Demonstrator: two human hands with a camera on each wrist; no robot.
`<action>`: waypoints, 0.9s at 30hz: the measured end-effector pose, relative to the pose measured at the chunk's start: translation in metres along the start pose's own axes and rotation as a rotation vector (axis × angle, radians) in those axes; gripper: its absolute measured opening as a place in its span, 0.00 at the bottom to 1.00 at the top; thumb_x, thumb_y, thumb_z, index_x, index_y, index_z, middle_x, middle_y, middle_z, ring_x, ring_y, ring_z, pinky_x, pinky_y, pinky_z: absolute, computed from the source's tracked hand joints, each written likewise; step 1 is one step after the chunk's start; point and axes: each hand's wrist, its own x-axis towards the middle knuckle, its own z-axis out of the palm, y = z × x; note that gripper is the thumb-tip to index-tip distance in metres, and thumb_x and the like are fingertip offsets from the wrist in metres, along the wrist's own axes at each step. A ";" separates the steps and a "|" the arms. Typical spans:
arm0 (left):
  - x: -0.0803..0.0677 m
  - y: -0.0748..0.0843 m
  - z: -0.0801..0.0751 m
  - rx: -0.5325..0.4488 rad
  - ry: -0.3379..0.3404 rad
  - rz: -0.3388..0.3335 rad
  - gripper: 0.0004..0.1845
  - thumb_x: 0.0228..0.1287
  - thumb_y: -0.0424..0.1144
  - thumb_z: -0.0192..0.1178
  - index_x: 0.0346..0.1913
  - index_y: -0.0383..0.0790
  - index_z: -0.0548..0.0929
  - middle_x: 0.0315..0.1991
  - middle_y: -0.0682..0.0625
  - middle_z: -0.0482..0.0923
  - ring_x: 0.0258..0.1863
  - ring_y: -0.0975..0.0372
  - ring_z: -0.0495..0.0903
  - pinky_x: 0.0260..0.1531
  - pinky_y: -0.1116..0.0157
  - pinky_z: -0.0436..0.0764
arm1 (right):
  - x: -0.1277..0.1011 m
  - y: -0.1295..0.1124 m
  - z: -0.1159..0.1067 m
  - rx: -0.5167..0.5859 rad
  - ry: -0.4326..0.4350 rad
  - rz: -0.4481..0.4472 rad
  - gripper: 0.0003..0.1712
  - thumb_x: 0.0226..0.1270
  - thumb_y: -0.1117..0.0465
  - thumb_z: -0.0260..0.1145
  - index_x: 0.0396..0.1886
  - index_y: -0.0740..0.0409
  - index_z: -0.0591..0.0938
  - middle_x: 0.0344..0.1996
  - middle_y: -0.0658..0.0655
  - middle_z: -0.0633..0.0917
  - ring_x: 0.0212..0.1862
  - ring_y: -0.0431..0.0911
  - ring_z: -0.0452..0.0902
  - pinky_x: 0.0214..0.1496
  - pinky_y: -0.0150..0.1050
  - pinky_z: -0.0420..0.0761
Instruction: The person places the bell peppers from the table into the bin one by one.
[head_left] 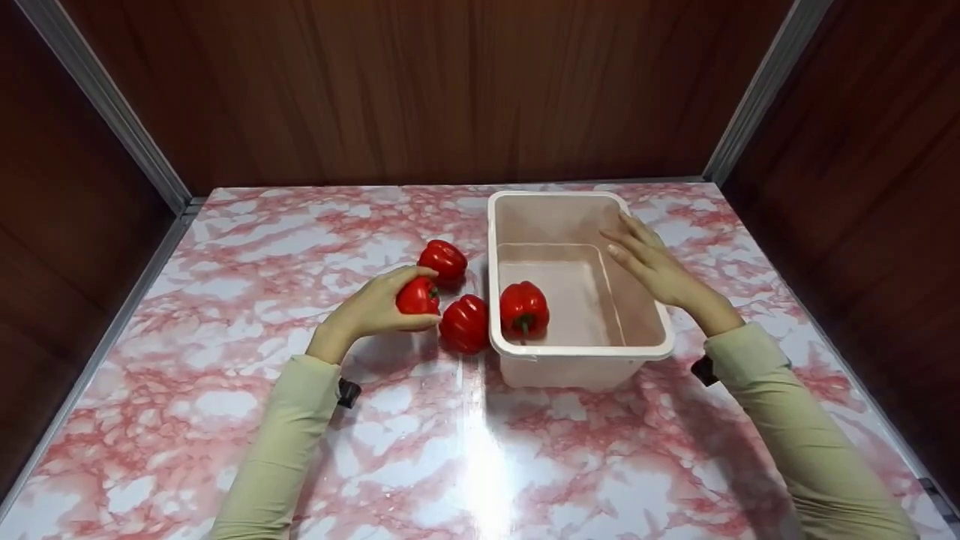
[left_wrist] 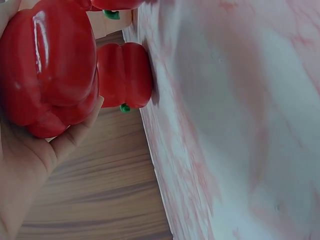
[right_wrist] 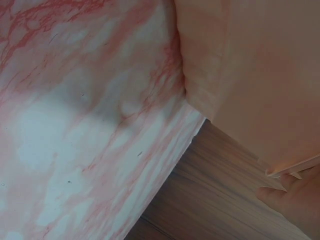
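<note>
The left hand (head_left: 377, 303) grips a red pepper (head_left: 417, 297), left of the pale bin (head_left: 592, 352); the right hand (head_left: 651, 264), fingers extended, is at its right rim. Second pepper (head_left: 442, 261), third pepper (head_left: 464, 325) on the marbled surface (head_left: 225, 405); fourth pepper (head_left: 523, 306) inside!

The bin (head_left: 585, 351) stands on the table (head_left: 187, 405), one pepper (head_left: 524, 302) in it and three peppers (head_left: 465, 325) to its left.

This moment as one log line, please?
left grip: holding red pepper; right grip: at right rim of bin; inside bin: one pepper; left of bin: two peppers
</note>
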 end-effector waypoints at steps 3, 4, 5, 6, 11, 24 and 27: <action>0.001 0.001 0.000 -0.001 0.005 0.005 0.41 0.42 0.69 0.64 0.61 0.56 0.70 0.56 0.54 0.72 0.47 0.61 0.76 0.44 0.60 0.78 | 0.000 0.000 0.001 0.006 0.004 -0.003 0.27 0.73 0.47 0.46 0.67 0.52 0.67 0.73 0.59 0.46 0.73 0.57 0.33 0.68 0.63 0.37; 0.002 0.001 0.001 0.000 0.007 0.008 0.41 0.42 0.69 0.64 0.61 0.56 0.70 0.56 0.53 0.72 0.47 0.61 0.76 0.44 0.61 0.78 | 0.000 0.001 0.001 0.008 0.005 -0.004 0.27 0.73 0.47 0.46 0.67 0.52 0.67 0.73 0.59 0.47 0.73 0.56 0.33 0.68 0.63 0.37; 0.002 0.002 0.001 -0.001 0.010 0.012 0.41 0.42 0.69 0.64 0.60 0.56 0.70 0.57 0.53 0.72 0.47 0.61 0.76 0.44 0.61 0.78 | 0.000 0.001 0.001 0.010 0.006 -0.005 0.27 0.73 0.47 0.46 0.67 0.52 0.67 0.73 0.60 0.46 0.73 0.57 0.33 0.68 0.63 0.37; 0.003 0.002 0.001 -0.003 0.012 0.017 0.41 0.42 0.69 0.64 0.60 0.55 0.70 0.56 0.53 0.72 0.47 0.61 0.76 0.44 0.61 0.78 | 0.000 0.001 0.001 0.011 0.007 -0.005 0.27 0.73 0.47 0.46 0.66 0.52 0.67 0.73 0.60 0.46 0.73 0.57 0.33 0.68 0.63 0.37; 0.005 0.004 0.001 -0.007 0.016 0.010 0.41 0.41 0.69 0.64 0.60 0.55 0.71 0.58 0.54 0.71 0.50 0.62 0.75 0.45 0.61 0.78 | -0.001 0.001 0.000 0.015 0.007 -0.005 0.27 0.73 0.48 0.46 0.67 0.52 0.67 0.73 0.60 0.46 0.73 0.58 0.34 0.67 0.64 0.37; 0.009 0.008 -0.001 -0.002 0.017 0.027 0.41 0.42 0.68 0.64 0.60 0.54 0.71 0.58 0.52 0.72 0.49 0.60 0.75 0.44 0.59 0.78 | 0.000 -0.002 0.000 0.014 0.001 0.005 0.27 0.73 0.47 0.46 0.67 0.52 0.67 0.73 0.59 0.46 0.73 0.58 0.34 0.67 0.64 0.37; 0.010 0.009 -0.002 -0.001 0.016 0.019 0.41 0.42 0.69 0.63 0.61 0.54 0.71 0.58 0.53 0.71 0.49 0.59 0.75 0.44 0.59 0.78 | 0.000 -0.002 0.000 0.015 0.001 0.002 0.27 0.73 0.47 0.46 0.67 0.53 0.67 0.73 0.59 0.46 0.73 0.58 0.34 0.67 0.64 0.37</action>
